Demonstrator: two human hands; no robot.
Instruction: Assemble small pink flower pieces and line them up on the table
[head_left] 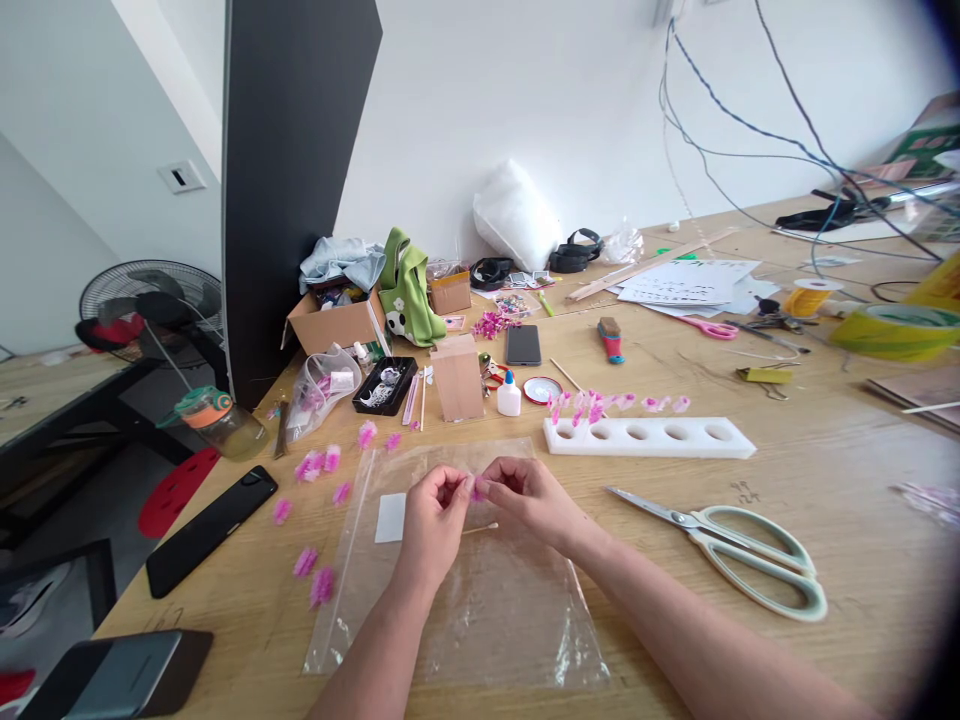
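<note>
Over the clear bag (pixel 510 620), your left hand (pixel 433 522) and right hand (pixel 529 495) pinch a small pink piece (pixel 478 489); uneven pulling between them could tear it.

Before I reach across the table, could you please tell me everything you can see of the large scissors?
The large scissors have silvery, metal-looking blades and two pale green, probably plastic, looped handles. They lie flat on the wooden table, right of the right hand, blades apparently closed, tips pointing left and away, handles nearer the viewer. Only the table appears to touch them.
</note>
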